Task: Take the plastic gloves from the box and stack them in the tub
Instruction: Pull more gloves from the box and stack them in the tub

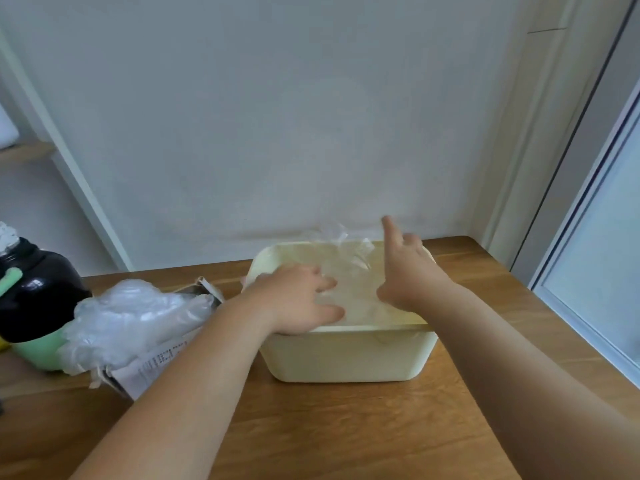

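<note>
**Tub**: cream plastic, standing mid-bench, close to the wall. We are listing it as partly filled. The gloves in the tub are lying as a clear layer inside, with one filmy edge poking up past the far rim.

**Left hand**: we are finding it spread flat, palm down. It is reaching in over the tub's near-left corner and pressing on that layer.

**Right hand**: we are seeing it over the tub's right side. The index finger is straight and pointing away, and the other fingers are loosely bent. Nothing is visibly pinched, though blur is softening the fingertips.

**Box**: torn cardboard, lying on the bench just left of the tub. Its long axis is running from near-left toward the tub's left corner. A heap of gloves is billowing from its top, beside the left forearm.

**Relation for the coming move:** we are judging the heap to be the next supply. It is lying left of both hands, so the left hand is nearer. The right hand would be crossing the tub and the left forearm to reach it.

**Bottle**: dark with a green base, standing at the bench's far left, just beyond the heap.
</note>
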